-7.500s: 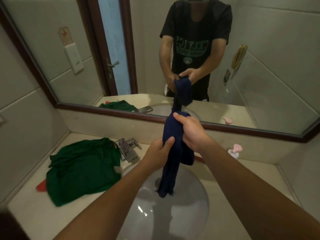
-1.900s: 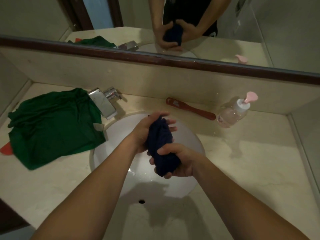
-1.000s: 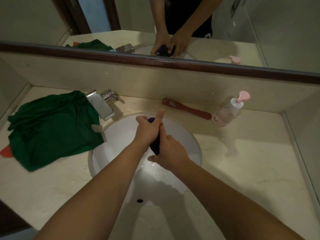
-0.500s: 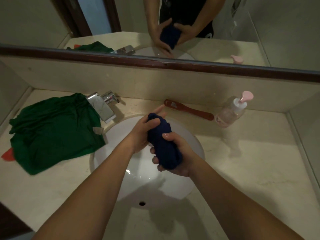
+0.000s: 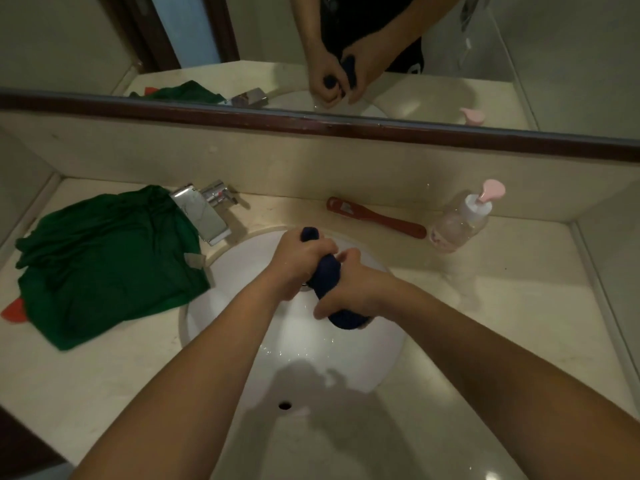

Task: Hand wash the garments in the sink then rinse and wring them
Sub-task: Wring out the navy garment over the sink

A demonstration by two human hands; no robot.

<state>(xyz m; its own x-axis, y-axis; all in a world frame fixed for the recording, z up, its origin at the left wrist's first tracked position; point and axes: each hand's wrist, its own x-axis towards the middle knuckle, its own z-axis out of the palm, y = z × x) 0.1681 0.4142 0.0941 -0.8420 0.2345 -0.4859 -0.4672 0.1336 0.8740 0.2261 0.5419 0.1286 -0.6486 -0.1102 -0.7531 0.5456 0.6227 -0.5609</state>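
Wringing, by the look of it: left hand (image 5: 299, 259) and right hand (image 5: 349, 289) both clench the rolled navy garment (image 5: 325, 271) above the sink (image 5: 242, 306). Risks: wet cloth slipping from the grip; squeezed water splashing the green garment (image 5: 104, 261) on the surface (image 5: 485, 306) alongside.

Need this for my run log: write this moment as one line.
step: wringing | left hand: grips navy garment | right hand: grips navy garment | where: over sink | green garment: on counter beside tap
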